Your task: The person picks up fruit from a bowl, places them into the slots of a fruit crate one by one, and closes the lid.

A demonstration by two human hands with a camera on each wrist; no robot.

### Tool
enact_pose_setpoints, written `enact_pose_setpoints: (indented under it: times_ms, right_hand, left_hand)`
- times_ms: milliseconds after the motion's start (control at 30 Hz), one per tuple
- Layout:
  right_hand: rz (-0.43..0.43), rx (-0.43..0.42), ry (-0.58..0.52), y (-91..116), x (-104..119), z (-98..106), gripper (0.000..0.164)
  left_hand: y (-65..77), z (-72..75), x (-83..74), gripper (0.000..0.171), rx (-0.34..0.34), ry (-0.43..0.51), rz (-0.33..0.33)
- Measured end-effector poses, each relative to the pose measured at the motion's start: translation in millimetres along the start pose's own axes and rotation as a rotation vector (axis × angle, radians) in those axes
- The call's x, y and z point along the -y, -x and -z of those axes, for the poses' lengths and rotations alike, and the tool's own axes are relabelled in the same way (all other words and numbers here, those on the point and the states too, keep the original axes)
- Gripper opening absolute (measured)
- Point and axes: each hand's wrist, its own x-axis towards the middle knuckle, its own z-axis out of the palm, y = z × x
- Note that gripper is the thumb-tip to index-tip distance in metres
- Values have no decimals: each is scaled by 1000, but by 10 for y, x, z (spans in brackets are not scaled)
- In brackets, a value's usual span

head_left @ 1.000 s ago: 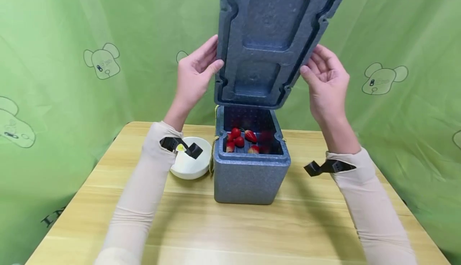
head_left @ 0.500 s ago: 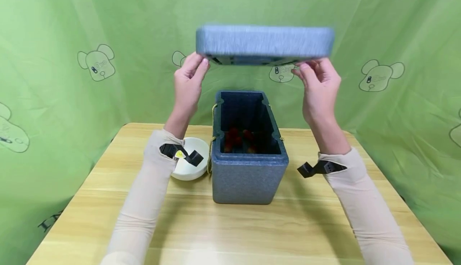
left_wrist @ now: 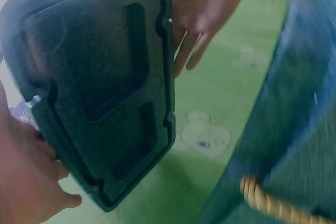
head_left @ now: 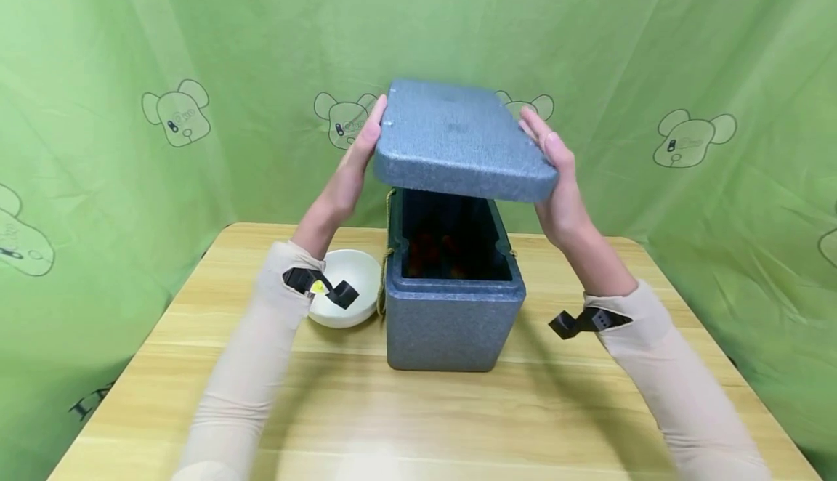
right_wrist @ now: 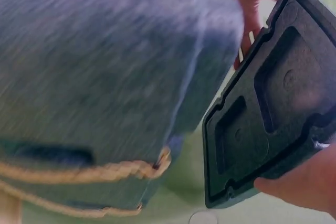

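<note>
Between my left hand (head_left: pixel 349 176) and my right hand (head_left: pixel 562 190), a blue-grey foam cooler lid (head_left: pixel 458 128) is held up by its two long sides. It tilts, with its top facing me and its near edge low over the cooler box (head_left: pixel 451 328). My fingers lie along the lid's sides, and the left thumb (left_wrist: pixel 68 199) shows below its edge in the left wrist view. The recessed underside of the lid (right_wrist: pixel 289 82) shows in the right wrist view. Deep in shadow inside the box are red strawberries (head_left: pixel 425 248), barely visible.
A white bowl (head_left: pixel 346 292) stands against the box's left side, partly behind my left wrist. Yellowish rope (right_wrist: pixel 105 171) runs along the box's sides. Box and bowl stand on a wooden table (head_left: pixel 366 423), with a green printed curtain (head_left: pixel 275 45) around it.
The lid has swung from upright, underside toward me, to top side toward me, and has come down closer to the box. My hands have shifted along its sides, and the strawberries have darkened.
</note>
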Motion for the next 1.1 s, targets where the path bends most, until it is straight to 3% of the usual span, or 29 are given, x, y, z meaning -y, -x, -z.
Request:
enact_pose_setpoints:
  times_ms: [133,333,433,533,767,1100]
  right_hand:
    - [-99,150,112,48,-65,106,87]
    - [-153,284,261,111,-153,213,96]
    - [-163,285,272,159,-184,239,99]
    - [-175,289,313,212,-207,266,95]
    - [-193,337,530,375,-278,330,84]
    - [-249,307,557,530,-335,391,80]
  left_hand:
    - [34,84,62,118,139,-70,55]
    - [159,75,166,100,236,-151,192]
    - [271,24,227,100,250,-235,238]
    - [367,-24,271,107,262,-316,236]
    - [528,-83,308,118,275,-511,275]
    - [622,-210,322,107,321,-579,321]
